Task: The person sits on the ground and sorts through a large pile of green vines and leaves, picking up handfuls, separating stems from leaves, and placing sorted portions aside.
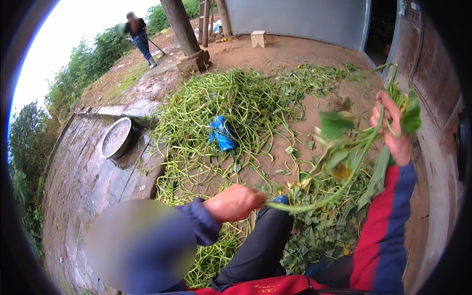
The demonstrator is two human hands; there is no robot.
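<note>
My right hand (391, 123), raised at the right, is closed around a bundle of green leafy vine stems (396, 90). A long thick stem (332, 199) curves down from that bundle to my left hand (239, 202), whose fingers pinch its lower end near my knee. Broad leaves (335, 124) hang blurred beside the stem. Beyond my hands lies a wide heap of cut green stems (236, 92) with a blue plastic bag (222, 134) on it. Loose leaves (317, 236) are piled beside my leg.
A round metal basin (127, 142) stands on the wet paving at the left. A wooden post (180, 29) on a stone base and a small wooden stool (258, 38) are farther back. A person (138, 35) stands at the upper left with a long-handled tool. A wall (437, 147) runs along the right.
</note>
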